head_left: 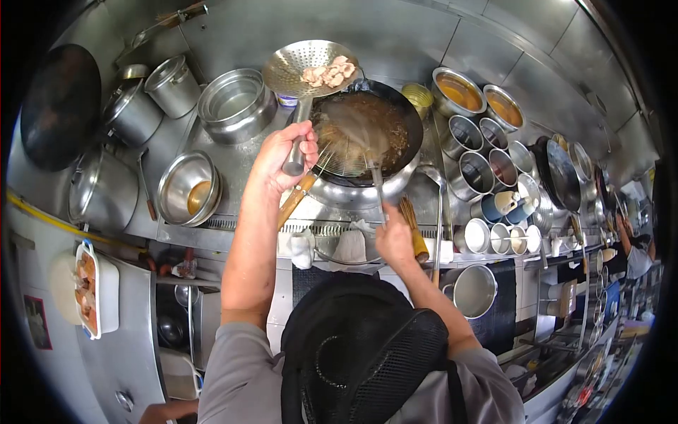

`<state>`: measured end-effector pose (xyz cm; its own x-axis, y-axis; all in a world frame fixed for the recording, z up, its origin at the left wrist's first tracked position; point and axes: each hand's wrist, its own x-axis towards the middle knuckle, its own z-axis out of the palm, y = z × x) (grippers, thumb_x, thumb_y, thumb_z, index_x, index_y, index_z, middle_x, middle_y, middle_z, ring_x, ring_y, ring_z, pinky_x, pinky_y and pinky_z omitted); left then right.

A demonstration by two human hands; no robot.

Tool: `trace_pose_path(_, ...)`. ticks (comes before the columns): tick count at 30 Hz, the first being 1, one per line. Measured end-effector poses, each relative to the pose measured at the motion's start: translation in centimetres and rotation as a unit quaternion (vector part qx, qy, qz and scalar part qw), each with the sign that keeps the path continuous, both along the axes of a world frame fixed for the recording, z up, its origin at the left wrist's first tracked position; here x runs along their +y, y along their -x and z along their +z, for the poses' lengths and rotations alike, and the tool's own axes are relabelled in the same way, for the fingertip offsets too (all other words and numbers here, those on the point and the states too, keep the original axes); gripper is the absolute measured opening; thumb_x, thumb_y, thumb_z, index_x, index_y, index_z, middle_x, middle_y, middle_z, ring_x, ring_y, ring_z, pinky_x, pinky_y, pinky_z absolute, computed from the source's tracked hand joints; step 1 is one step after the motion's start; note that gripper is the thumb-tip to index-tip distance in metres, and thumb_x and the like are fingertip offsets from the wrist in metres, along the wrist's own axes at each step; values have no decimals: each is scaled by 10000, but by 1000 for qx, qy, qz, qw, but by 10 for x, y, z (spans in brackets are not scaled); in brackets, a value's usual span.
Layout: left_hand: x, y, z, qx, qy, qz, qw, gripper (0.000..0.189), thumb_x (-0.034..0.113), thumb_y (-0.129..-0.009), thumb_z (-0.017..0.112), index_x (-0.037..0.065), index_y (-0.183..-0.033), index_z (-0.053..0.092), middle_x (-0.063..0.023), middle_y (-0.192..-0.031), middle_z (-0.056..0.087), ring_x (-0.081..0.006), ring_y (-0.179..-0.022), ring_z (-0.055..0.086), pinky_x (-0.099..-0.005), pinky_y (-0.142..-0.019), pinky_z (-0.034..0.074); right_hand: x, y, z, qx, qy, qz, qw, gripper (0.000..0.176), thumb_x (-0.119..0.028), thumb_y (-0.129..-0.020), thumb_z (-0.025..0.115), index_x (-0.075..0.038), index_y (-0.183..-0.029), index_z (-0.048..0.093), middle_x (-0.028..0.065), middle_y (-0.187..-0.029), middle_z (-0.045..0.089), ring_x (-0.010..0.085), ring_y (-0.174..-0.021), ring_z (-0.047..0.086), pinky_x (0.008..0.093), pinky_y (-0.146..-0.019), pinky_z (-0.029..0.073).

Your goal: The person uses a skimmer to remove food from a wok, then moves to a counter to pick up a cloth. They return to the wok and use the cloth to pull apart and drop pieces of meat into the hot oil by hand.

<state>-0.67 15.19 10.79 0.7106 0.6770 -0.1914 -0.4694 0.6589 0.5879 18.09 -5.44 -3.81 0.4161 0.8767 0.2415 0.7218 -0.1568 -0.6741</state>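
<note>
My left hand [284,157] is closed round the tubular handle of a perforated metal strainer [286,62], raised at the wok's far left edge. Several pale pieces of cooked meat [330,73] lie in its bowl. My right hand [394,237] grips a long metal wok ladle [376,177]; its head is smeared by motion inside the black wok [411,134]. Brown liquid with bits [395,116] shows in the wok. A wire skimmer [330,161] with a wooden handle rests over the near left rim, beneath my left hand.
A wide steel pot [236,106] and a steel bowl [185,185] stand left of the wok. Right of it are a bamboo brush [415,230], another ladle [439,205] and several steel containers [474,173]. A white tub [106,293] is at lower left. Another person [638,251] appears far right.
</note>
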Motion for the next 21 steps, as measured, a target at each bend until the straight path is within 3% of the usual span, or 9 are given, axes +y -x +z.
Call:
trace_pose_path(2,-1,4,5,8,-13,9,1000,146,140,-960,565,8,-932,510,-30,-779,547,-76,-566,510,-235,-503,420,3,27,-15,52,70,25,996,612,-69,-809,559,24,-1385,373,354,-1164,546,519,-1003,575,543,-899,472)
trace_pose_path(6,-4,6,3,-8,0,6,1000,148,136,-961,561,4,-929,502,-40,-775,547,-85,-565,512,-234,-505,424,18,82,-34,51,68,16,996,701,-99,-837,552,77,-1441,241,405,-1193,497,543,-1006,567,548,-909,471)
trace_pose_path(8,-10,2,0,-2,3,3,1000,152,140,-962,562,6,-917,505,-40,-767,543,-89,-564,509,-233,-507,427,28,98,-32,130,185,53,973,750,-177,-877,576,151,-1427,185,461,-1262,433,557,-1117,520,504,-994,437)
trace_pose_path(12,-20,-6,-23,2,-47,-35,998,166,164,-964,568,25,-888,521,-26,-751,537,-87,-555,502,-239,-493,421,39,107,-58,157,189,58,968,810,-196,-880,592,160,-1443,131,445,-1288,433,537,-1191,482,490,-1033,410)
trace_pose_path(13,-27,-10,-22,14,-34,-20,999,169,172,-965,567,24,-893,525,-22,-736,534,-88,-551,498,-240,-489,419,41,107,-61,136,189,55,971,849,-220,-901,588,119,-1471,59,443,-1225,457,542,-1059,560,520,-930,475)
trace_pose_path(18,-54,-25,-36,22,-43,-26,998,179,177,-948,601,6,-948,549,-32,-762,541,-101,-555,499,-254,-478,398,32,95,-57,129,212,22,968,906,-322,-900,611,100,-1482,60,395,-1314,424,505,-1156,533,490,-989,456)
trace_pose_path(20,-68,-35,-38,31,-38,-8,999,180,172,-945,604,1,-964,551,-34,-767,537,-103,-556,493,-254,-486,392,21,81,-39,106,244,13,964,862,-364,-908,602,59,-1494,131,358,-1353,419,496,-1179,523,484,-994,455)
trace_pose_path(21,-71,-39,-40,24,-30,-18,999,178,168,-945,604,0,-970,551,-34,-771,535,-104,-556,491,-255,-491,391,14,71,-46,86,147,6,985,734,-389,-924,579,33,-1458,303,317,-1357,452,486,-1157,538,506,-963,463)
